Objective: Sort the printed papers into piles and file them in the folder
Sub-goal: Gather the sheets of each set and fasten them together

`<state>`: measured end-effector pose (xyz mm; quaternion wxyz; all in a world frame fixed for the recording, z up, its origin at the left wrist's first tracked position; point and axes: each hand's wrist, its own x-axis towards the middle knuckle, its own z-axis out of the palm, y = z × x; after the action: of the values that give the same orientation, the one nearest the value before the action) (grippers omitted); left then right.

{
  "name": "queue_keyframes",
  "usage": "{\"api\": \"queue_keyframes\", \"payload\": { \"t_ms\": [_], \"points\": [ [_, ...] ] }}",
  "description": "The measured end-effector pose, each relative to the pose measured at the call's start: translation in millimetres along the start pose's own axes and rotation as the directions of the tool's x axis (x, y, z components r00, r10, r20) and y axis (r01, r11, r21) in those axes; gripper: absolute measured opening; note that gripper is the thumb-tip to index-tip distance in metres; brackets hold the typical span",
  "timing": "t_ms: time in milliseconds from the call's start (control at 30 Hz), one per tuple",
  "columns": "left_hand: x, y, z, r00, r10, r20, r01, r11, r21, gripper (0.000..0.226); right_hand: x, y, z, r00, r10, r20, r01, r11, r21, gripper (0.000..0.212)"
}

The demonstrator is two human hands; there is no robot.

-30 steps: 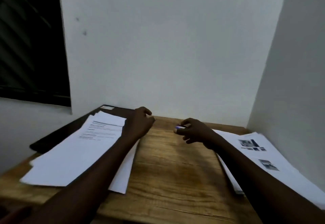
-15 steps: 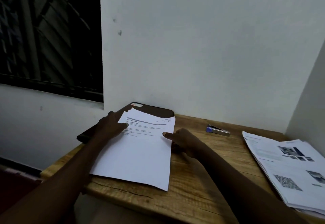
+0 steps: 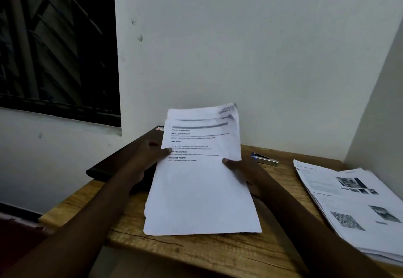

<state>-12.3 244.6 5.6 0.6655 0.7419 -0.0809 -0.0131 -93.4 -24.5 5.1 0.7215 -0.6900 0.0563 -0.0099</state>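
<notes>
A stack of white printed text pages [image 3: 202,190] is lifted and tilted above the wooden table [image 3: 218,253]. My left hand [image 3: 150,157] grips its left edge, thumb on the top sheet. My right hand [image 3: 242,170] grips the right edge, thumb on the page. A dark folder [image 3: 122,157] lies flat at the table's back left, partly hidden behind my left hand and the stack. A second pile of papers with pictures [image 3: 357,208] rests on the right side of the table.
A small blue and silver stapler [image 3: 265,159] lies near the back wall, right of the held stack. White walls close the back and right. A dark window is at the upper left. The table's left edge drops off below the folder.
The stack lay flat on the table before; both hands have gripped its edges and raised it, tilted toward me. Earlier the right hand let go of the stapler by the wall.
</notes>
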Motion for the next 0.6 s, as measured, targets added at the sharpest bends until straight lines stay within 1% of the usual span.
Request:
{"api": "queue_keyframes", "payload": {
  "t_ms": [67,100,167,200,233,300,333,367,400,433,500,600],
  "points": [
    [-9.6,16.8,8.3,0.985,0.048,0.169,-0.026,0.991,-0.129,0.045,-7.7,-10.3,-14.7,0.996,-0.066,0.06,0.064,0.998,0.029,0.036],
    [-14.3,26.3,14.6,0.97,0.071,0.233,-0.025,0.98,-0.197,0.039,-11.0,-15.8,-21.0,0.993,-0.1,0.057,0.1,0.995,0.015,0.03],
    [-23.8,45.5,33.4,0.951,0.093,0.293,0.009,0.945,-0.328,0.037,-19.3,-27.6,-28.7,0.978,-0.206,0.008,0.206,0.977,-0.046,0.023],
    [-27.2,53.4,43.0,0.945,0.12,0.306,0.002,0.929,-0.369,0.038,-21.8,-33.0,-30.4,0.964,-0.265,-0.018,0.263,0.962,-0.069,0.017],
    [-32.4,63.2,54.8,0.939,0.156,0.307,-0.018,0.912,-0.409,0.039,-24.0,-37.8,-32.8,0.945,-0.322,-0.054,0.317,0.945,-0.085,0.012],
    [-40.2,84.3,77.1,0.942,0.254,0.22,-0.146,0.898,-0.415,0.039,-28.4,-50.3,-38.2,0.897,-0.42,-0.135,0.41,0.907,-0.102,0.013],
    [-42.2,96.1,86.9,0.937,0.32,0.142,-0.253,0.9,-0.356,0.036,-31.5,-58.5,-41.1,0.87,-0.464,-0.165,0.453,0.886,-0.101,0.014],
    [-45.8,108.9,95.2,0.916,0.393,0.078,-0.358,0.891,-0.281,0.034,-35.4,-67.2,-44.0,0.841,-0.508,-0.187,0.498,0.861,-0.102,0.015],
    [-48.1,121.8,103.9,0.885,0.462,0.055,-0.441,0.871,-0.217,0.034,-39.9,-76.7,-48.3,0.81,-0.551,-0.201,0.541,0.834,-0.108,0.016],
    [-51.0,133.4,111.4,0.859,0.508,0.058,-0.493,0.853,-0.172,0.036,-43.9,-85.4,-52.6,0.781,-0.589,-0.208,0.578,0.807,-0.117,0.016],
    [-54.6,149.8,125.9,0.83,0.553,0.068,-0.54,0.828,-0.15,0.04,-53.6,-100.7,-61.3,0.737,-0.641,-0.214,0.628,0.767,-0.133,0.017],
    [-53.5,157.2,139.6,0.816,0.574,0.068,-0.556,0.811,-0.181,0.035,-65.3,-109.8,-75.4,0.709,-0.674,-0.207,0.656,0.738,-0.158,0.018]
  ]
}}
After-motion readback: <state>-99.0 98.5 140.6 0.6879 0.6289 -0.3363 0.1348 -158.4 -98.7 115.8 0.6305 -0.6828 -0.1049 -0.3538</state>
